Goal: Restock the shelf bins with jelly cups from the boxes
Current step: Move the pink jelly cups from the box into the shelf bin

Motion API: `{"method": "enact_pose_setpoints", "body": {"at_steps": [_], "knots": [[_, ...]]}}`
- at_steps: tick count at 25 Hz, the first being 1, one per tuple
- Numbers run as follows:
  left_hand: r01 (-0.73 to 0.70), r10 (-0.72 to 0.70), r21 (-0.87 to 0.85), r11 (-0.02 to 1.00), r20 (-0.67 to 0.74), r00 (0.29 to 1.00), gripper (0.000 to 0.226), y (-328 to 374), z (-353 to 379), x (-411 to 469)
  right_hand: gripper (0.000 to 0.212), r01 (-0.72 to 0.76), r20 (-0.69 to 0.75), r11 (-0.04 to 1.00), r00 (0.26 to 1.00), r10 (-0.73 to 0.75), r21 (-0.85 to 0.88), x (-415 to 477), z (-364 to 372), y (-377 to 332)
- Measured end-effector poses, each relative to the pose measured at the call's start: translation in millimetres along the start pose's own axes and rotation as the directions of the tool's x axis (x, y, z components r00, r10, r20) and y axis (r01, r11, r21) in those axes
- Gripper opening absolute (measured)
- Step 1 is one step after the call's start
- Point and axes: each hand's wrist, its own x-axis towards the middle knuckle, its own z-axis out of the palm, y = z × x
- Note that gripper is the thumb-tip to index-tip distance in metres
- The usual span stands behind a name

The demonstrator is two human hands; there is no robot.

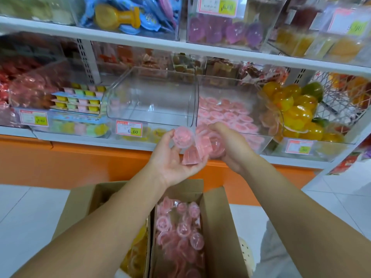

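Cardboard box (218, 227) of pink jelly cups (180, 229) below, both hands up at the shelf bins.

Palm up, the left hand (172, 159) curls thumb and fingers round one pink cup (183, 137), while a second cup (191, 156) lies on its side across the palm. Just beside it, the right hand (230, 145) has its fingers curled over more pink cups at the front lip of the clear bin (236, 91), which is partly filled with the same cups. The neighbouring clear bin (152, 93) to the left carries a price tag (129, 128) reading 6.60. A second box (84, 203) with yellow cups sits left of the first.
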Motion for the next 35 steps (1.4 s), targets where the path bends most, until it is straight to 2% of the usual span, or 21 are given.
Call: {"method": "enact_pose_setpoints", "body": {"at_steps": [3, 5, 9, 11, 14, 17, 21, 25, 29, 30, 31, 32, 33, 34, 35], "knots": [[-0.006, 0.007, -0.026, 1.0, 0.017, 1.0, 0.055, 6.5, -1.3, 3.4, 0.022, 0.089, 0.093, 0.996, 0.992, -0.089, 0.008, 7.5, -7.2, -3.1], [0.012, -0.011, -0.041, 0.999, 0.046, 0.999, 0.061, 9.7, -1.1, 5.4, 0.018, 0.132, 0.073, 0.991, 0.989, -0.13, -0.034, 15.7, -11.0, -0.9], [0.015, -0.009, -0.088, 0.996, 0.066, 0.998, 0.061, 12.1, 2.4, 7.2, 0.021, 0.149, -0.143, 0.976, 0.975, -0.171, -0.157, 38.9, -32.5, -4.1], [0.009, -0.002, -0.091, 0.996, 0.074, 0.997, 0.06, 14.3, 3.3, 7.4, 0.019, 0.129, -0.322, 0.958, 0.923, -0.211, -0.258, 44.2, -57.3, -15.9], [0.003, 0.003, -0.079, 0.997, 0.072, 0.997, 0.059, 14.9, 2.5, 7.2, 0.026, 0.011, -0.514, 0.872, 0.804, -0.299, -0.489, 44.6, -106.8, -24.0], [-0.004, 0.007, -0.068, 0.998, 0.052, 0.999, 0.058, 13.2, 2.4, 8.0, 0.034, -0.204, -0.561, 0.723, 0.774, -0.294, -0.66, 46.9, -135.4, -14.5], [0.004, -0.002, -0.055, 0.998, 0.036, 0.999, 0.056, 9.8, 3.3, 9.6, 0.035, -0.343, -0.595, 0.603, 0.753, -0.281, -0.72, 57.0, -136.1, -9.4], [0.016, -0.014, -0.053, 0.998, 0.044, 0.999, 0.057, 6.7, 2.9, 9.2, 0.041, -0.477, -0.675, 0.551, 0.7, -0.232, -0.684, 60.1, -136.3, -8.4], [0.012, -0.011, -0.048, 0.999, 0.032, 0.999, 0.054, 7.4, 2.1, 6.3, 0.043, -0.479, -0.646, 0.489, 0.717, -0.261, -0.729, 53.4, -134.0, -20.0], [0.011, -0.01, -0.049, 0.999, 0.03, 1.0, 0.053, 7.8, 2.3, 5.6, 0.044, -0.429, -0.622, 0.52, 0.73, -0.282, -0.739, 50.3, -131.2, -25.8], [0.011, -0.01, -0.051, 0.999, 0.029, 1.0, 0.053, 8.3, 2.4, 5.5, 0.046, -0.34, -0.602, 0.616, 0.747, -0.283, -0.711, 47.4, -128.2, -31.7], [0.013, -0.011, -0.053, 0.999, 0.032, 0.999, 0.054, 8.6, 2.8, 5.5, 0.042, -0.221, -0.593, 0.775, 0.771, -0.233, -0.592, 45.5, -125.0, -36.7], [0.016, -0.014, -0.055, 0.998, 0.034, 0.999, 0.054, 8.9, 3.0, 5.9, 0.035, -0.103, -0.559, 0.933, 0.821, -0.117, -0.345, 43.2, -119.7, -42.0], [0.018, -0.016, -0.057, 0.998, 0.038, 0.999, 0.055, 9.4, 3.6, 6.1, 0.024, -0.031, -0.468, 0.998, 0.884, 0.0, -0.058, 44.5, -115.8, -44.1], [0.019, -0.017, -0.058, 0.998, 0.041, 0.999, 0.055, 9.8, 4.1, 6.8, 0.015, -0.013, -0.361, 0.99, 0.93, 0.064, 0.141, 48.0, -112.7, -43.6]]}}
